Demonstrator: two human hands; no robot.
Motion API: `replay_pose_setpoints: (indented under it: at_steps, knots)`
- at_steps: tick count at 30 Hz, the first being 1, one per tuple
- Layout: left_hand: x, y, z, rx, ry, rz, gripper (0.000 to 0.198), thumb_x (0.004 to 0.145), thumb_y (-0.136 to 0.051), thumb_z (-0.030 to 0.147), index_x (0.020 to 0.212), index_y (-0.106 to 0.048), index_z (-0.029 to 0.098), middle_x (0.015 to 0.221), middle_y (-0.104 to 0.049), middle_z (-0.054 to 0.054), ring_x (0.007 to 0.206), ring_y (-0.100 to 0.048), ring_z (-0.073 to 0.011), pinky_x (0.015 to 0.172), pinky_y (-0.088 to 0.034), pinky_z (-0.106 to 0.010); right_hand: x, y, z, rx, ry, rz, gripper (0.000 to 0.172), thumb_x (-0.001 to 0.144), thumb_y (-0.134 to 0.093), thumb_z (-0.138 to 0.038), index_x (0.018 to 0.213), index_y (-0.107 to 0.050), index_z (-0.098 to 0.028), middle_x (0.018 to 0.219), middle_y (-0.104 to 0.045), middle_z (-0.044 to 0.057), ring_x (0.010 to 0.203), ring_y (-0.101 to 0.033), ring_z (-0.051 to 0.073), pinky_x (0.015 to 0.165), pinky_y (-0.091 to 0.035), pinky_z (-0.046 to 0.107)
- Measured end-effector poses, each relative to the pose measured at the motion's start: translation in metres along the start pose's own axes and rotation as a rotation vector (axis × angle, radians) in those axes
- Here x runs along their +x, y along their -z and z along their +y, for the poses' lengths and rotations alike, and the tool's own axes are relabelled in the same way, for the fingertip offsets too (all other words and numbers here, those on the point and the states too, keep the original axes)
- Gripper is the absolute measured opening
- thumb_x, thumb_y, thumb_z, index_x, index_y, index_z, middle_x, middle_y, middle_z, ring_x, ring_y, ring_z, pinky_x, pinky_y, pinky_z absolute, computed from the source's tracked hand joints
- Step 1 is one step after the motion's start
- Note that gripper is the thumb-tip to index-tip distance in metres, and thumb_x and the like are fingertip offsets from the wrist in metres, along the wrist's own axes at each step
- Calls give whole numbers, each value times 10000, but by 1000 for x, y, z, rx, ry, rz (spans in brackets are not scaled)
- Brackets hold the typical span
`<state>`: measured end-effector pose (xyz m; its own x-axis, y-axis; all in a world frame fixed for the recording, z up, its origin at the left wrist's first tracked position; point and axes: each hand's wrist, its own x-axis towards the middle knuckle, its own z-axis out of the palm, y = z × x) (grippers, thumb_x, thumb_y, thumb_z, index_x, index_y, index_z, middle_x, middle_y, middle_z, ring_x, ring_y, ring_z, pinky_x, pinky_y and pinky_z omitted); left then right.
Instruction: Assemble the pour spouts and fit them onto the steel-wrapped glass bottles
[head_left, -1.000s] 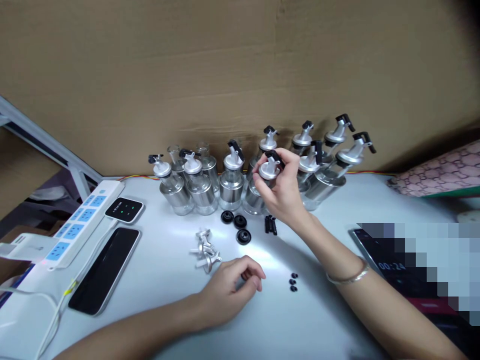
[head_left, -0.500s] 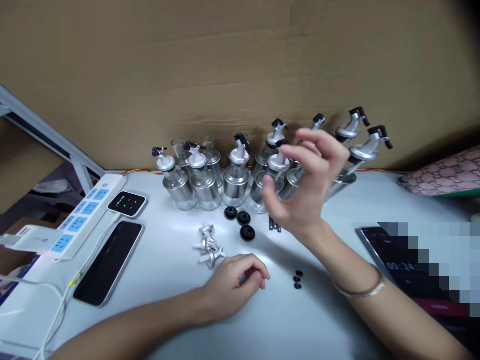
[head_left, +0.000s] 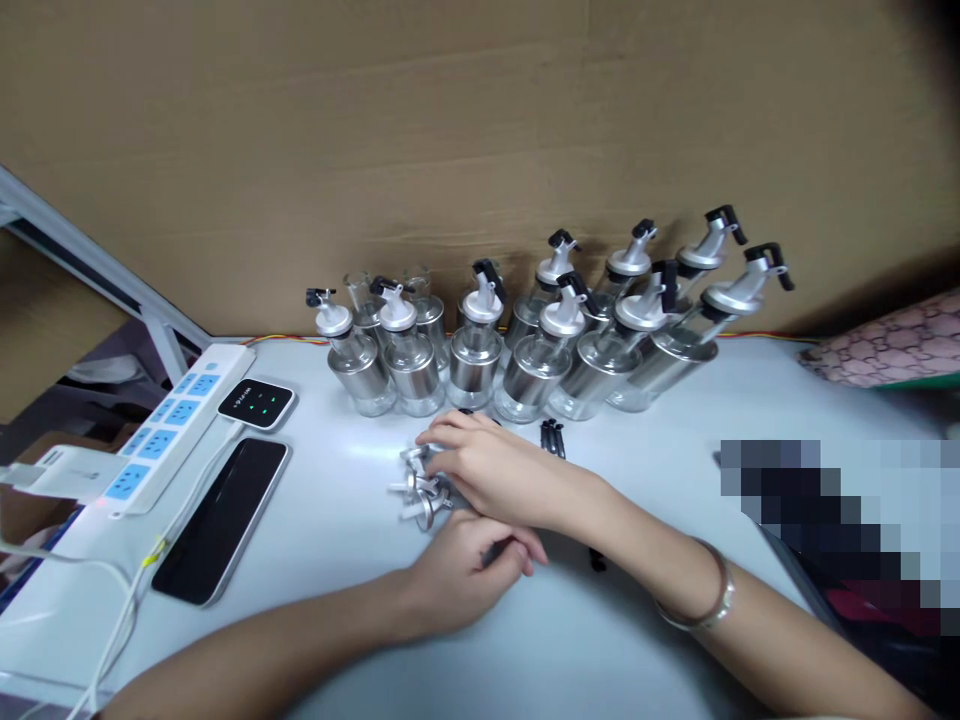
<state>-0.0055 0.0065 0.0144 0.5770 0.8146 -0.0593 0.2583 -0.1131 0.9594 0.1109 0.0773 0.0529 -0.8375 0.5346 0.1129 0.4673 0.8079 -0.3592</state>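
Observation:
My left hand [head_left: 472, 575] rests on the table, fingers loosely curled in toward the thumb; I see nothing in it. Across and just above it reaches my right hand [head_left: 491, 465], its fingers stretched and slightly apart, fingertips at the top of a small pile of silver pourer spouts [head_left: 420, 490]. Its thumb is hidden, and I see nothing lifted. Black round stoppers [head_left: 466, 411] are mostly covered by the right hand. Black levers [head_left: 553, 438] lie behind the right wrist. Small black caps [head_left: 597, 561] show below the right forearm, partly covered.
Several glass bottles [head_left: 472, 375] with steel bands stand along the cardboard wall [head_left: 480, 150], most topped with silver spouts and black levers. On the left lie a power strip [head_left: 169, 430], a small Wi-Fi device [head_left: 257, 403], a phone [head_left: 223, 520] and white cables. A pink patterned roll [head_left: 885, 340] lies right.
My right hand has come down and left from in front of the bottles to the silver spouts, now covering most of the black stoppers. The left hand has stayed put.

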Motion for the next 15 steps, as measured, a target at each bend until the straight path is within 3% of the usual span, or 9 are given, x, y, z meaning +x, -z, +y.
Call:
replay_pose_setpoints:
  at_steps: [9,15]
  knots:
    - [0,1,0,6,47,-10,225,835,-448,170,799,-670,159,690,-671,-21,638,-586,-135,639,-446,-241,-1,8,3,55,-17,21,256,808,-526,30,823,-713,-144,1008,-684,79,957,-589,212,825,-460,341]
    - [1,-1,-3,-282,59,105,113,849,-495,225,952,-496,179,799,-581,-8,639,-544,-112,643,-443,-260,-14,37,5,217,-84,279,250,787,-528,29,880,-664,-159,972,-613,70,848,-602,162,735,-491,276]
